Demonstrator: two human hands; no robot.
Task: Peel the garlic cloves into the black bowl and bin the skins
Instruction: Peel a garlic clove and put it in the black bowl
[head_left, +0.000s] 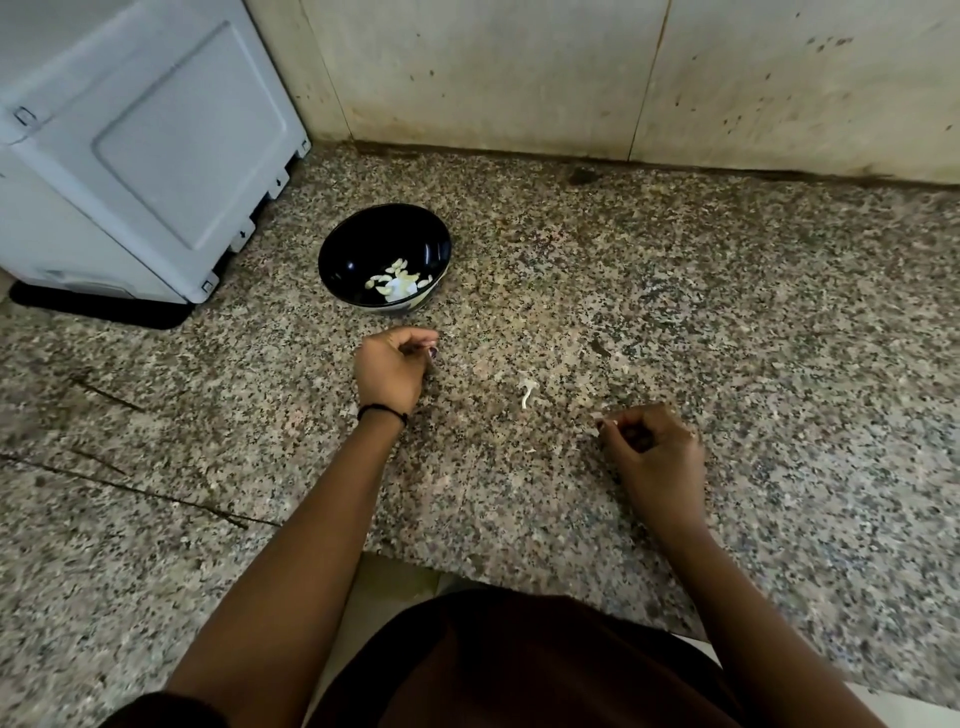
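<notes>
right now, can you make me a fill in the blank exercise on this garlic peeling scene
1. The black bowl holds peeled ____ cloves.
2. A scrap of garlic skin lies on the granite counter between the two ____.
3. The black wristband is on the ____ wrist.
4. The white appliance stands ____ of the bowl.
Missing words: garlic; hands; left; left.

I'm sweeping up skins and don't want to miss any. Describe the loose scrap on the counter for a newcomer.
On the speckled granite counter, look nearer than the black bowl, between the left hand and the right hand. The skin scrap lies there alone: a pale, curled wisp against the dark-flecked stone.
</notes>
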